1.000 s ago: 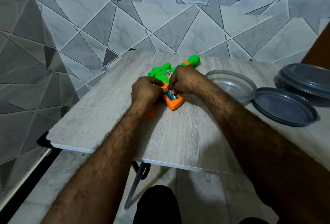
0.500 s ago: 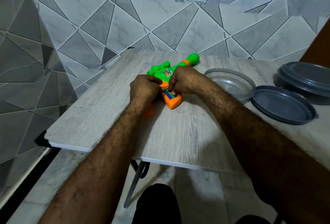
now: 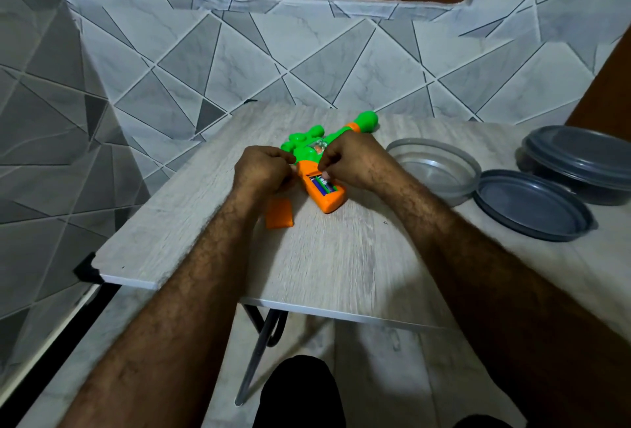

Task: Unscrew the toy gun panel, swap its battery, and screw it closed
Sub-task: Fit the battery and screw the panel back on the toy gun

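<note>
— Where's the gun (image 3: pixel 309 151) now?

— Flat on the worktop (image 3: pixel 341 257), handle toward the person, compartment open. The panel (image 3: pixel 279 214) lies loose by the left wrist, apart from the gun.

— And the hands?

— The right hand (image 3: pixel 348 163) has its fingers (image 3: pixel 326 174) bunched together, pinching the far end of the battery (image 3: pixel 322 186) in the handle. The left hand (image 3: pixel 263 171) is curled up against the gun's side. Whether it really grips, I cannot tell.

— Will it fight them?

— I doubt it. Hollow plastic, I'd say light, so it could skate on that smooth top unless held at the thick body. The battery looks slick and round. Best taken by its free end and tipped out, not dragged. The handle walls seem thin, so no prying hard against them.
</note>
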### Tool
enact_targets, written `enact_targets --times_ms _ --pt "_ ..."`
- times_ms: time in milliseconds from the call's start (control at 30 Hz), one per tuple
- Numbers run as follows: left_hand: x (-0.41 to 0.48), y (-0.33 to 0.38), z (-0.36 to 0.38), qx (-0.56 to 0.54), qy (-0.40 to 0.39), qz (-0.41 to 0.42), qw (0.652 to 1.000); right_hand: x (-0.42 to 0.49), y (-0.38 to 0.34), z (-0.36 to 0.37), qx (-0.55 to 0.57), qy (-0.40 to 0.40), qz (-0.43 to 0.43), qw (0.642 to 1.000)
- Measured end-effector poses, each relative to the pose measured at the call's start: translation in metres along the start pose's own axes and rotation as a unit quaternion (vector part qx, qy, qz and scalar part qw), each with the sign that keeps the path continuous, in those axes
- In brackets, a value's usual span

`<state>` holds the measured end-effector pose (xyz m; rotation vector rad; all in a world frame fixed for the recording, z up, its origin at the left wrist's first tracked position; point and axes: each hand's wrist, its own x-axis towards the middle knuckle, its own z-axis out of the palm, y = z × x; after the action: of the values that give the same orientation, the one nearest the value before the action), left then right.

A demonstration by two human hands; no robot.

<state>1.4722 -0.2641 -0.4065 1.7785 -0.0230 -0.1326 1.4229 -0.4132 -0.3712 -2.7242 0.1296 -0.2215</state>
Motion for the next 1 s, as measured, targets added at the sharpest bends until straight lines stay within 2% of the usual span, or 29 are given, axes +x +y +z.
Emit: enact_targets --times_ms 100,167,300,367,533,767,1000 --pt "0.0 0.002 -0.012 -0.019 0.013 -0.008 1.0 -0.014 -0.009 0.003 0.027 0.013 -0.02 0.999" --pt "-0.003 0.002 -0.02 0.006 0.014 -0.002 1.0 -0.022 -0.016 0.01 0.02 0.009 -0.029 0.999" --pt "-0.003 -0.002 -0.035 0.17 0.015 0.033 0.985 -0.038 -0.028 0.024 0.079 0.009 -0.033 0.996" --pt "-0.005 -0.001 -0.039 0.201 -0.007 0.028 0.979 -0.045 -0.033 0.027 0.071 0.007 -0.045 0.996" --pt "-0.011 0.0 -0.042 0.234 -0.069 0.005 0.97 -0.054 -0.041 0.038 0.029 -0.033 -0.046 0.998" --pt "-0.012 -0.007 -0.042 0.263 -0.073 0.008 0.962 -0.055 -0.045 0.048 -0.004 -0.03 -0.031 0.999" --pt "-0.009 -0.008 -0.044 0.26 -0.094 0.005 0.961 -0.054 -0.041 0.051 0.009 -0.029 -0.017 0.999"
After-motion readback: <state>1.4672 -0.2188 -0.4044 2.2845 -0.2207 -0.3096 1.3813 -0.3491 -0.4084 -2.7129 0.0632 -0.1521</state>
